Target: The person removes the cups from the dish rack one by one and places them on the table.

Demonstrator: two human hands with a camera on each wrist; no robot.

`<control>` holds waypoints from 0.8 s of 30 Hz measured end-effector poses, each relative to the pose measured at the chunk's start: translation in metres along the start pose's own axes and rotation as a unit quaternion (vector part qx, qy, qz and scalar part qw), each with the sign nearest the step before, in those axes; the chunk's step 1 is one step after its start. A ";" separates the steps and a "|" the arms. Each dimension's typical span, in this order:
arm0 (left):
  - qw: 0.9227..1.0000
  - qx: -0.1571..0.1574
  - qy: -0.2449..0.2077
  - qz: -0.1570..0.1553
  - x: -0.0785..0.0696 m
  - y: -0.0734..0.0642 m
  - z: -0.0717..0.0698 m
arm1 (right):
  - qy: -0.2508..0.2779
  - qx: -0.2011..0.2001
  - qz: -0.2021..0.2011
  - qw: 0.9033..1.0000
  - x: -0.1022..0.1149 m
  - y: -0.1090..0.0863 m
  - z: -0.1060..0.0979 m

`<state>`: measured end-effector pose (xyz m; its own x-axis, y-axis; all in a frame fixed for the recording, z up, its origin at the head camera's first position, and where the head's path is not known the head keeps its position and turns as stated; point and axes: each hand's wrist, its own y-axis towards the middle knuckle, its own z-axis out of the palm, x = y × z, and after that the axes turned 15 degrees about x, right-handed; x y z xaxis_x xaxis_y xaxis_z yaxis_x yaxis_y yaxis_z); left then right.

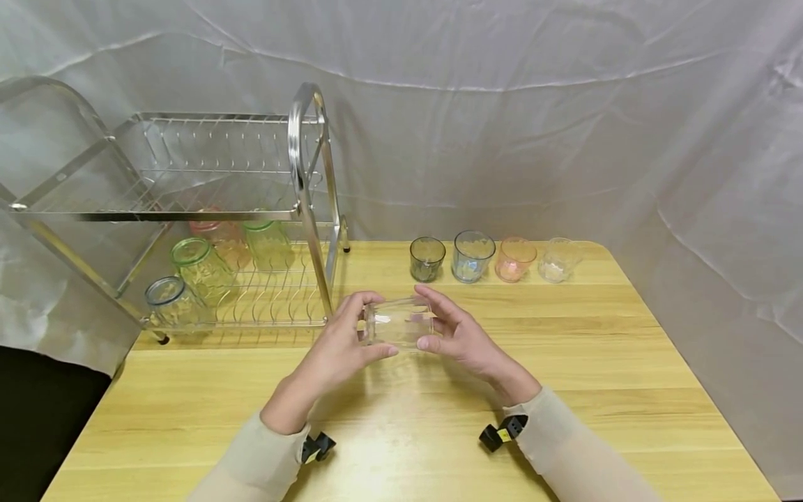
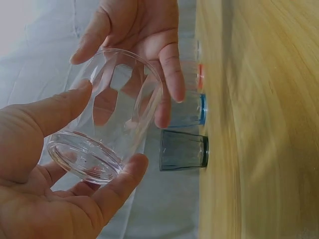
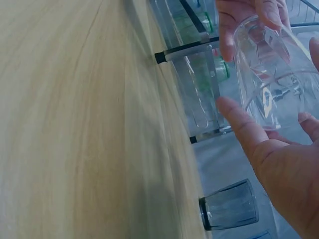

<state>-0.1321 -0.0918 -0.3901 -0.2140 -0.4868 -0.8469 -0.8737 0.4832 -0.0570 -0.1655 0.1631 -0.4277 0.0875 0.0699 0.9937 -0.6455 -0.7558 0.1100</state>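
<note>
A clear drinking glass (image 1: 399, 325) lies sideways in the air between both hands, above the middle of the wooden table. My left hand (image 1: 341, 341) grips its base end, thumb on the near side and fingers around the far side, as the left wrist view shows. Around the rim end is my right hand (image 1: 467, 340), its fingers (image 2: 172, 72) fairly straight and spread. One right fingertip seems to touch the wall of the glass; the right thumb stands slightly off it in the left wrist view. The glass's rim faces the right palm.
A metal two-tier dish rack (image 1: 307, 202) stands at the left, with upside-down blue (image 1: 176, 303), green (image 1: 203, 268) and pink glasses (image 1: 222, 240) on its lower tier. Along the table's back edge stand a smoky glass (image 1: 428, 261), a blue glass (image 1: 473, 258), a pink glass (image 1: 516, 261) and a clear cup (image 1: 557, 263).
</note>
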 end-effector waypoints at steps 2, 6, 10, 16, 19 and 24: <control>1.000 0.001 -0.001 -0.001 0.000 0.000 0.001 | 0.002 -0.007 0.000 1.000 -0.001 0.000 0.001; 1.000 -0.001 0.001 -0.008 0.001 0.001 0.003 | 0.000 -0.026 0.004 1.000 -0.001 0.000 0.003; 1.000 -0.002 0.010 -0.016 0.001 0.002 0.005 | -0.019 -0.043 0.013 0.999 0.000 -0.001 0.003; 0.999 0.006 0.035 -0.031 0.001 -0.006 -0.001 | -0.054 -0.064 0.029 0.996 0.001 -0.004 -0.003; 0.996 -0.002 0.078 -0.033 0.001 -0.017 -0.011 | -0.078 -0.080 0.046 0.993 0.005 -0.007 -0.013; 0.987 -0.027 0.151 -0.038 0.003 -0.033 -0.033 | -0.139 -0.099 0.081 0.982 0.017 -0.009 -0.035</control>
<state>-0.1183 -0.1333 -0.3733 -0.2615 -0.7190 -0.6440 -0.9123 0.4019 -0.0783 -0.1843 0.1941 -0.4114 0.1566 -0.2427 0.9574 -0.8010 -0.5983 -0.0206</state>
